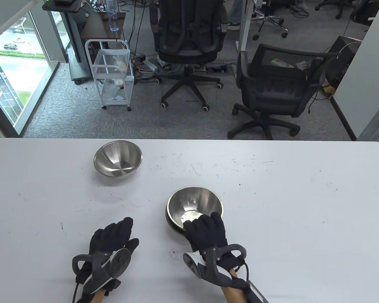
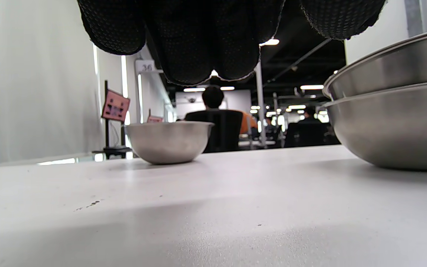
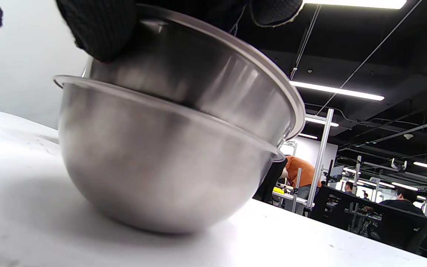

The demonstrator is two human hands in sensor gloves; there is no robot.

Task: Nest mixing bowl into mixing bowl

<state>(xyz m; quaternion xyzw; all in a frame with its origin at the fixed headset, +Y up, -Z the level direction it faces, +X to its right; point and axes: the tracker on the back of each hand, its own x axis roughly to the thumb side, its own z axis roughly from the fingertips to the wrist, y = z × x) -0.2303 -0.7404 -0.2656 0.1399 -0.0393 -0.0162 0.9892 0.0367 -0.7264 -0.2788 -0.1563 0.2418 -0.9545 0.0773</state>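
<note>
Bowls: two stainless steel mixing bowls stacked near the middle of the white scuffed worktop [image 1: 271, 205], toward its near edge. Upper steel mixing bowl [image 1: 194, 202] sits inside the lower steel mixing bowl [image 3: 154, 167], tilted, not seated level; right wrist view shows its rim raised on one side, with a band of its outer wall showing above the lower bowl's rim. Lower bowl rests on the worktop.

Right hand [image 1: 207, 228], black sensor glove, is on the near rim of the upper bowl. Fingers [image 3: 98, 29] curl over the rim and press on its outer wall, clamped on that bowl. Tracker strapped on the back of the hand.

Left hand [image 1: 112, 243] lies on the worktop just left of the stack, near the near edge, not touching either bowl. Fingers stretched forward, slightly apart, holding nothing. In the left wrist view its fingertips [image 2: 198, 44] hang in from the top, with the stack at the right edge.

Third, smaller stainless steel bowl [image 1: 118, 159] stands upright and alone toward the far edge, left of centre, well apart from the stack and both hands.

Beyond the far edge: two black office chairs [image 1: 189, 41], white wire trolley [image 1: 112, 74] on grey carpet.
</note>
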